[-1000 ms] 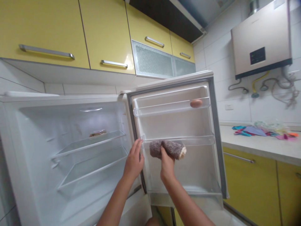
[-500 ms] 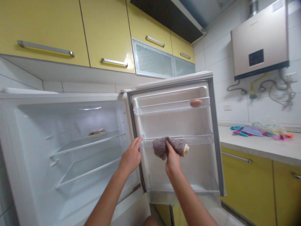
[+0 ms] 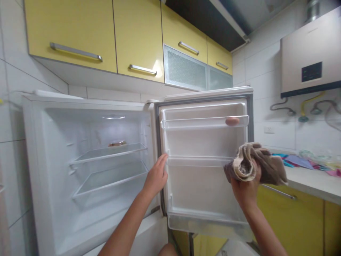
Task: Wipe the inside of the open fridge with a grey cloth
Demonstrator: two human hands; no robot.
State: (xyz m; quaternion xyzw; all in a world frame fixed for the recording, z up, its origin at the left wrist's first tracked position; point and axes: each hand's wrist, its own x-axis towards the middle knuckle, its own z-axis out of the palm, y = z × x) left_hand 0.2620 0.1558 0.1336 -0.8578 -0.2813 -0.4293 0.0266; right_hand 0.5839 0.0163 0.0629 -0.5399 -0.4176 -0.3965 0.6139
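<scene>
My right hand [image 3: 246, 190] grips a folded brown-grey cloth [image 3: 270, 167], its pale edge rolled into a loop, at the free edge of the open refrigerator door [image 3: 205, 192]. Part of the cloth overlaps the right end of the clear middle door shelf [image 3: 197, 162]. At that shelf's left end, on the hinge side, my left hand [image 3: 156, 176] rests with its fingers stretched out, touching it. A brown egg [image 3: 232, 121] lies in the upper door shelf [image 3: 191, 123]. The lowest door shelf [image 3: 202, 225] is partly behind my right forearm.
Inside the refrigerator, a small brownish item [image 3: 117, 143] sits on the upper glass shelf [image 3: 96, 156]. Colourful cloths [image 3: 301, 161] lie on the counter [image 3: 314, 183] to the right. Yellow cabinets [image 3: 135, 39] hang overhead, and a water heater [image 3: 311, 60] is on the wall.
My right hand has carried the cloth rightward from the middle door shelf to the door's free edge, turning it. My left hand stays at the shelf's left end. The view has shifted left.
</scene>
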